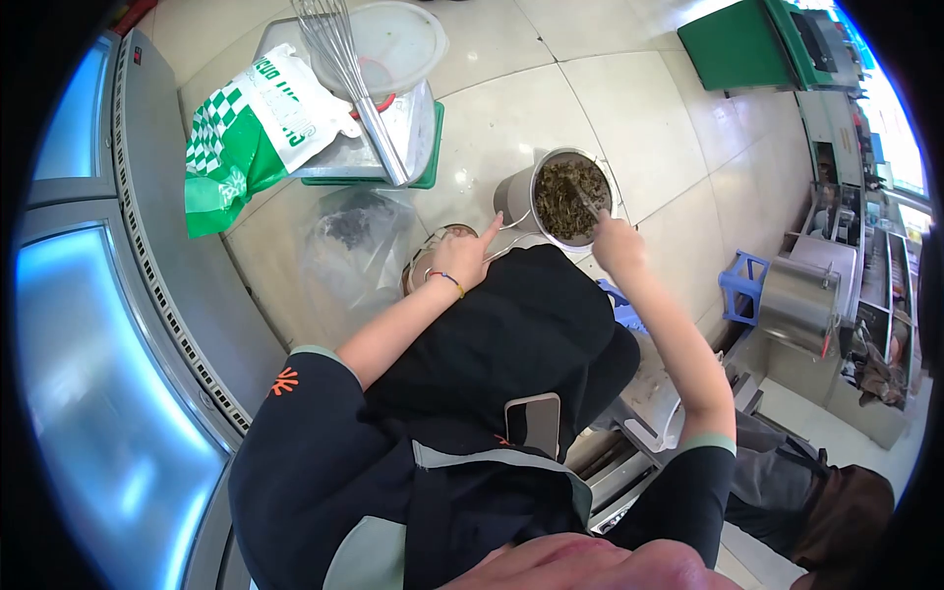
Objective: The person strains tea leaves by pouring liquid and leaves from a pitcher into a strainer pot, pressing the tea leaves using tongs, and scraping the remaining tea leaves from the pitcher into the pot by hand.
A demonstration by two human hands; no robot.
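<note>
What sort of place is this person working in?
Probably a commercial kitchen or the back room of a food or drinks shop. A large metal wire whisk, a green-and-white printed bag and a round silver metal pot of dark, leafy-looking contents suggest it.

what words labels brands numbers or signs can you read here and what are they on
No text reads clearly enough to quote.
White and green bag: large green lettering, turned away and creased, too unclear to read.
Small dark panel on the grey cabinet frame: a red mark, too small to read.
Left sleeve: an orange emblem, no letters visible.
</note>
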